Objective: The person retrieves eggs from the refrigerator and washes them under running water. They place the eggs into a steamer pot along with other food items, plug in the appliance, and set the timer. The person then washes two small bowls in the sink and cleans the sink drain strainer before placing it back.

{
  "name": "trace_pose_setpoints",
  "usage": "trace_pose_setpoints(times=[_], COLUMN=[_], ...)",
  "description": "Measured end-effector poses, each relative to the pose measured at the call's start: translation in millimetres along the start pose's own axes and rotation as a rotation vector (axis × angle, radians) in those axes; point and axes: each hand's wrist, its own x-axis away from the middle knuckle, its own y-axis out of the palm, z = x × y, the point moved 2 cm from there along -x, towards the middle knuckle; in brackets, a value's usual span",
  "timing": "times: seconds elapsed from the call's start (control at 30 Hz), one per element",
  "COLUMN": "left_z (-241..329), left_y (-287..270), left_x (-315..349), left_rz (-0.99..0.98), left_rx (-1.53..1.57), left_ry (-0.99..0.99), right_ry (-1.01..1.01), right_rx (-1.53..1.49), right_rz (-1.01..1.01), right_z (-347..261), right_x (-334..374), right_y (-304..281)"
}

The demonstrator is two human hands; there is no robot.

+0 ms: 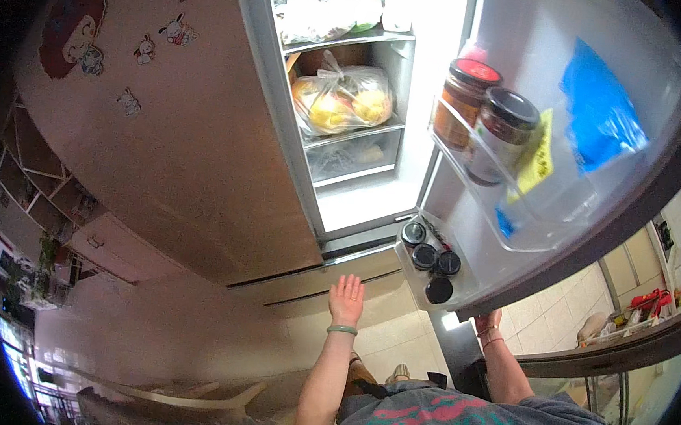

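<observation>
An open refrigerator stands before me, its door (567,252) swung out to the right. My right hand (489,321) grips the door's lower outer edge, its fingertips partly hidden behind it. My left hand (346,298) is held out in front of the lit compartment, empty, with fingers stretched and a green bangle (342,329) on the wrist. Inside, a tied clear plastic bag of yellow fruit (340,106) sits on a shelf above a clear drawer (356,160). Two dark-lidded jars, a red-topped one (460,102) and a black-topped one (504,129), stand in the door bin.
A blue plastic packet (600,112) and a yellow packet (535,157) are in the door bin. Several black-capped bottles (424,256) fill a lower door bin. White bags (331,14) lie on the upper shelf. A brown panel with stickers (173,122) borders the left side.
</observation>
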Motion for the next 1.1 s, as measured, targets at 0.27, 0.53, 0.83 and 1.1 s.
trace_pose_setpoints(times=[0.27, 0.53, 0.83, 1.1], left_z=[73.6, 96.3, 105.8, 82.6], left_y=[8.0, 1.9, -2.5, -30.2], left_x=[-72.5, -96.9, -102.9, -83.4], left_rz=[0.229, 0.154, 0.093, 0.060], left_rx=[0.206, 0.335, 0.281, 0.296], left_ry=[0.105, 0.093, 0.088, 0.092], right_ry=[0.802, 0.604, 0.710, 0.738], right_rx=[0.099, 0.311, 0.168, 0.145], right_rz=[-0.422, -0.498, -0.544, -0.614], right_z=[186.3, 228.1, 252.4, 264.4], right_x=[122.1, 129.8, 135.0, 126.6], right_y=[104.2, 346.5, 345.1, 288.2])
